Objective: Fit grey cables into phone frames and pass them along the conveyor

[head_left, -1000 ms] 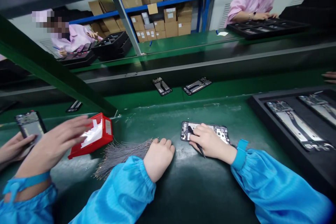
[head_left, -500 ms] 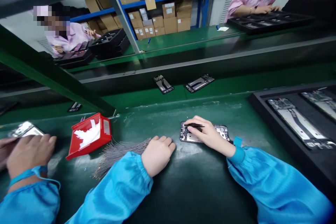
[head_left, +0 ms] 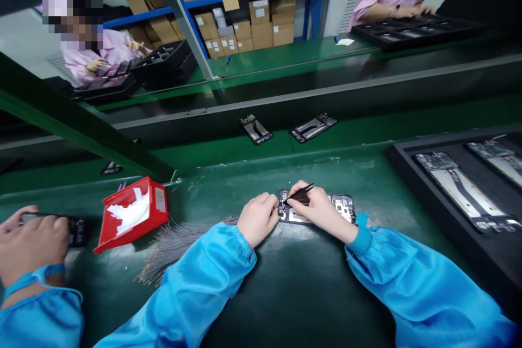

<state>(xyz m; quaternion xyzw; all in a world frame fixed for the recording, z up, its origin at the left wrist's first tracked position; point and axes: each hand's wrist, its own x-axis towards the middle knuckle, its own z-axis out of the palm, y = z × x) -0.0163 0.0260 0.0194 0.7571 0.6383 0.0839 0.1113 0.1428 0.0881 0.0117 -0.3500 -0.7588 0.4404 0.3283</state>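
Note:
An opened phone [head_left: 302,218] lies flat on the green bench, its boards and pale plate showing. My right hand [head_left: 320,209] pinches a pair of dark tweezers [head_left: 302,192], pointing down at the phone's left part. At the left end of that phone, my left hand [head_left: 258,219] is closed, its fingertips against the edge; whether a small part is also between them is hidden. Behind my left forearm lies a bundle of thin grey cables [head_left: 175,244], partly covered by the sleeve.
A red bin [head_left: 157,217] of white strips stands left of the cables. Farther left, a co-worker's hand [head_left: 35,244] holds another phone. At right is a black tray [head_left: 402,166] with opened phones. Two opened phones [head_left: 256,129] [head_left: 313,127] lie beyond the bench's far edge.
My left hand has moved right, from beside the cables to the phone's left end. The tweezers in my right hand have tilted steeper. The co-worker's phone at left has been turned.

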